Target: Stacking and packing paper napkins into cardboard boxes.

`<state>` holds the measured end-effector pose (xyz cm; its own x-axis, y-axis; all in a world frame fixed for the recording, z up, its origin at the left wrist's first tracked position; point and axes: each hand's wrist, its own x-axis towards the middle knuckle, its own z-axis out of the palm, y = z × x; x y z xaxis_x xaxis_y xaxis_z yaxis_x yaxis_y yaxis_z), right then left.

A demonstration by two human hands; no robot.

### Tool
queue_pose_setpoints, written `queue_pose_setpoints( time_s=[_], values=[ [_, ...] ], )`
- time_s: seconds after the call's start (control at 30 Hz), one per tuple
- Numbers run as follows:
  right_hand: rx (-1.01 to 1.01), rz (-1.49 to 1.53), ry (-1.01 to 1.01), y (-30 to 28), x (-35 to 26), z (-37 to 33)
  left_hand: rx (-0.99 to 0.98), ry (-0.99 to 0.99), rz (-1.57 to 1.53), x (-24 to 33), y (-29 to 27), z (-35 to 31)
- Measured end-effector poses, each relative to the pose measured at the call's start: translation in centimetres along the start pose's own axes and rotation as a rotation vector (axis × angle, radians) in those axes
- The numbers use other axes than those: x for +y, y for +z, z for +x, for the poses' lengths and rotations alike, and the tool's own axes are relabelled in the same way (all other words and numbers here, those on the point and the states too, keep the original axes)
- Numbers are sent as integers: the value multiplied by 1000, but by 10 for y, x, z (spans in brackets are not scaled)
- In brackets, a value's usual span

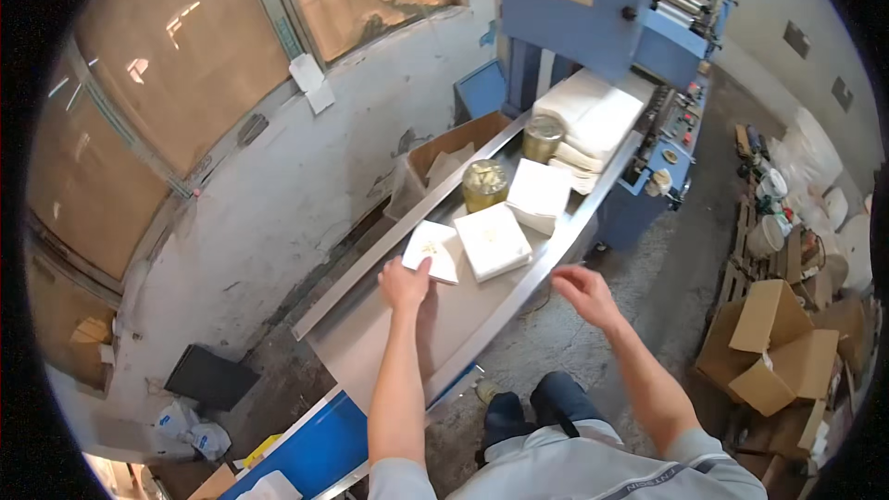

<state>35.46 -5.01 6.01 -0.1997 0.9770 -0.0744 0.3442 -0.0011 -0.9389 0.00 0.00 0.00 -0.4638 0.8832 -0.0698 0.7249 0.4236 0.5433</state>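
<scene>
My left hand [405, 283] grips the near left edge of a small stack of white paper napkins [433, 250], thumb on top. The stack has a small gold print and lies on the metal chute. Beside it is a thicker, squarer napkin stack [494, 241], also printed in gold. A third white stack [540, 193] leans against that one from behind. My right hand [586, 294] hovers just outside the chute's right rim, slightly blurred. Its fingers are curled together, with nothing visible in them.
The sloping metal chute [370, 338] leads down from a blue machine [574, 14]. Two gold cylinders, a near one [484, 185] and a far one [543, 137], stand along its left side. More white paper [593, 106] lies at its top. Open cardboard boxes [773, 352] sit at right.
</scene>
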Motion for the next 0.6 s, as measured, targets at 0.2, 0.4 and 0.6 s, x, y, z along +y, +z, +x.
queue_pose_setpoints(
  time_s=[0.2, 0.4, 0.6],
  values=[
    [7, -369, -206, 48, -19, 132, -40, -77, 74, 25, -15, 41],
    [-187, -387, -94, 52, -12, 170, -133, -137, -68, -27, -9, 23],
    [-312, -351, -216, 64, -2, 198, 353, -14, 420, -37, -67, -39]
  ],
)
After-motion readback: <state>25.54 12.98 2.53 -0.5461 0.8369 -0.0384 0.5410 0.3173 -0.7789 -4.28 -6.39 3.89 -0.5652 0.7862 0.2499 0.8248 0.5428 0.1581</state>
